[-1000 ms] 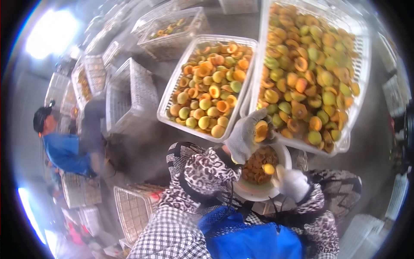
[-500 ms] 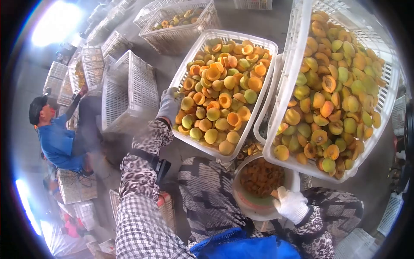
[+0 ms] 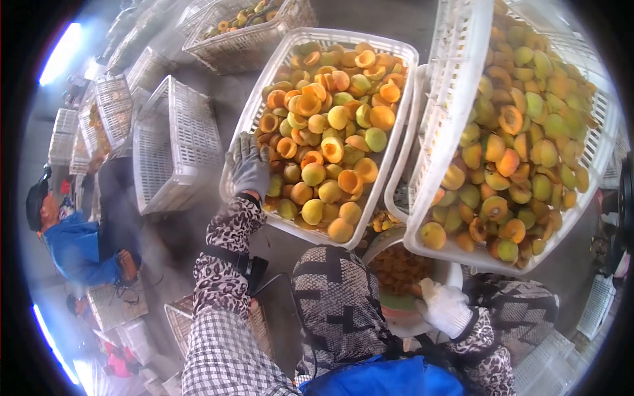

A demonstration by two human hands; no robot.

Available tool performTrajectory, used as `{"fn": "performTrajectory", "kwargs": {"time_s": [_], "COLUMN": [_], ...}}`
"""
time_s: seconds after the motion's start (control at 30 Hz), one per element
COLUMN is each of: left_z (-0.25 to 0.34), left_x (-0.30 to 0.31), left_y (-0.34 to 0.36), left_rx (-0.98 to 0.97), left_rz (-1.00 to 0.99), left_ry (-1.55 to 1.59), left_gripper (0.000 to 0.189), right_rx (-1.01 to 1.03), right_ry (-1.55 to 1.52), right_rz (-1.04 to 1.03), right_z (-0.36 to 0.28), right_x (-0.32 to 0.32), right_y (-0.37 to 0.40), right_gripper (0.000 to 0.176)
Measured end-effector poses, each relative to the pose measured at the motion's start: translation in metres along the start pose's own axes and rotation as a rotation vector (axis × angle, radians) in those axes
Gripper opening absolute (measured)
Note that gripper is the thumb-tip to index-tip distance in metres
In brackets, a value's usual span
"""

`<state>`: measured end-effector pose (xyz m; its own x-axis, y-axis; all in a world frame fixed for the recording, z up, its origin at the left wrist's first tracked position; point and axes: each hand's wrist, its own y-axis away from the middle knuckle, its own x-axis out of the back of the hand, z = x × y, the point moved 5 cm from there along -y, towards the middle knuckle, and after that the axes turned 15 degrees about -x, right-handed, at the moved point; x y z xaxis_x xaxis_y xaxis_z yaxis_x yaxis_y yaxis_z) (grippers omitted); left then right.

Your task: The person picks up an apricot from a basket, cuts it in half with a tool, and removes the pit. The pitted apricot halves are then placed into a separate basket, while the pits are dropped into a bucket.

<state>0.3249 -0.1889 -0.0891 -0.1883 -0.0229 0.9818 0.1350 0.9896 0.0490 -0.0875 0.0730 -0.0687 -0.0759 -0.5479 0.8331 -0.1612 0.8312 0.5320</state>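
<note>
Halved apricots (image 3: pixel 317 119) fill a white plastic crate (image 3: pixel 389 191) in front of me. My left hand (image 3: pixel 249 166), in a grey glove, lies along the crate's left rim with its fingers stretched out beside the fruit. Above my lap stands a pale bucket (image 3: pixel 450 272) holding brown pieces that look like apricot pits (image 3: pixel 401 267). At the bucket's right edge is my right hand (image 3: pixel 446 307), in a white glove with the fingers curled together. A small brownish bit shows at its fingertips, too small to name.
A second crate (image 3: pixel 449 122) of halved apricots leans tilted on the right. Behind are an apricot crate (image 3: pixel 257 43) and, to the left, an empty crate (image 3: pixel 178 145). A person in blue (image 3: pixel 82 247) sits at far left near stacked crates (image 3: pixel 112 109).
My left hand has shifted along the crate's left rim and now lies flatter, fingers extended. My right hand stays by the bucket. The whole view has shifted slightly. The seated person's arm has lowered.
</note>
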Motion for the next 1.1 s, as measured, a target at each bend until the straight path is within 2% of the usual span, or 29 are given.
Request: {"fn": "performTrajectory", "kwargs": {"time_s": [0.03,0.07,0.1,0.13,0.17,0.2,0.23,0.27,0.3,0.37,0.43,0.5,0.53,0.57,0.6,0.63,0.7,0.73,0.77,0.8,0.83,0.87,0.9,0.93,0.97,1.0,1.03,1.07,1.1], "left_z": [0.000,0.001,-0.002,0.012,0.043,0.009,-0.004,0.000,0.027,0.100,0.188,0.263,0.302,0.339,0.372,0.392,0.415,0.423,0.424,0.414,0.407,0.400,0.395,0.391,0.389,0.388,0.386,0.390,0.393], "left_x": [0.005,0.011,0.018,0.035,0.089,0.040,0.029,0.034,0.063,0.174,0.244,0.252,0.238,0.221,0.219,0.217,0.198,0.192,0.186,0.187,0.195,0.181,0.192,0.200,0.207,0.213,0.220,0.234,0.239], "left_y": [-0.001,0.011,0.004,0.006,0.001,-0.015,-0.018,-0.019,-0.024,-0.007,0.015,0.025,0.025,0.029,0.039,0.047,0.050,0.052,0.054,0.059,0.066,0.072,0.081,0.091,0.102,0.113,0.124,0.132,0.135], "left_rx": [-0.039,-0.238,-0.233,-0.253,-0.146,-0.102,-0.232,-0.343,-0.377,-0.384,-0.696,-0.865,-0.874,-0.881,-0.757,-0.622,-0.667,-0.706,-0.723,-0.705,-0.670,-0.328,-0.324,-0.305,-0.358,-0.408,-0.454,-0.687,-0.545], "left_rz": [0.003,-0.107,0.021,0.011,-0.301,-0.178,0.062,0.310,0.326,0.673,0.495,0.166,0.068,-0.035,-0.083,-0.123,-0.015,0.093,0.087,0.189,0.292,0.074,0.070,-0.074,-0.101,-0.138,-0.187,-0.153,-0.234], "left_ry": [-0.051,-0.280,-0.089,-0.093,0.011,0.021,-0.241,-0.501,-0.514,0.607,0.984,1.028,1.069,1.102,0.754,0.409,0.309,0.235,0.220,0.443,0.669,1.370,1.358,1.691,1.820,1.951,2.080,1.996,2.062], "left_gripper": [0.055,0.054,0.047,0.046,0.045,0.043,0.039,0.037,0.037,0.037,0.037,0.035,0.034,0.033,0.033,0.033,0.035,0.037,0.037,0.035,0.032,0.024,0.024,0.025,0.025,0.025,0.026,0.030,0.031], "right_rx": [0.043,0.087,0.066,0.004,-0.022,-0.053,-0.040,-0.043,-0.070,-0.562,-0.248,-0.094,-0.246,-0.242,-0.132,-0.024,0.010,-0.159,-0.330,-0.337,-0.336,-0.330,-0.326,-0.314,-0.297,-0.252,-0.245,-0.298,-0.349], "right_ry": [-0.015,-0.028,-0.292,-0.170,-0.090,-0.011,0.022,-0.166,-0.193,-1.063,-0.280,-0.221,-0.255,-0.272,-0.257,-0.240,-0.338,-0.431,-0.530,-0.550,-0.753,-0.954,-0.966,-1.005,-1.041,-1.065,-1.071,-0.984,-0.890], "right_rz": [0.057,0.115,0.022,0.031,0.113,0.192,0.336,0.355,0.368,-0.374,-0.462,-0.138,-0.025,-0.010,0.100,0.208,0.571,0.563,0.542,0.538,0.568,0.597,0.590,0.670,0.751,0.841,0.835,0.691,0.547], "right_z": [-0.004,-0.008,-0.010,-0.006,-0.005,-0.004,-0.009,-0.001,0.015,0.058,0.051,0.046,0.055,0.062,0.066,0.067,0.071,0.075,0.079,0.081,0.088,0.095,0.095,0.095,0.094,0.092,0.089,0.084,0.080], "right_x": [0.011,0.021,0.038,0.022,0.034,0.047,0.083,0.072,0.039,-0.063,-0.012,0.031,0.000,0.000,0.010,0.014,0.026,0.051,0.069,0.078,0.087,0.093,0.097,0.102,0.109,0.120,0.124,0.123,0.118], "right_y": [0.004,0.007,0.009,0.013,0.021,0.029,0.049,0.051,0.049,0.045,0.058,0.079,0.068,0.073,0.079,0.087,0.098,0.106,0.112,0.115,0.118,0.118,0.117,0.118,0.118,0.118,0.117,0.112,0.107], "right_gripper": [0.027,0.025,0.024,0.024,0.021,0.019,0.018,0.017,0.017,0.026,0.035,0.037,0.032,0.032,0.030,0.028,0.031,0.030,0.029,0.029,0.028,0.026,0.026,0.029,0.033,0.024,0.024,0.025,0.029]}}
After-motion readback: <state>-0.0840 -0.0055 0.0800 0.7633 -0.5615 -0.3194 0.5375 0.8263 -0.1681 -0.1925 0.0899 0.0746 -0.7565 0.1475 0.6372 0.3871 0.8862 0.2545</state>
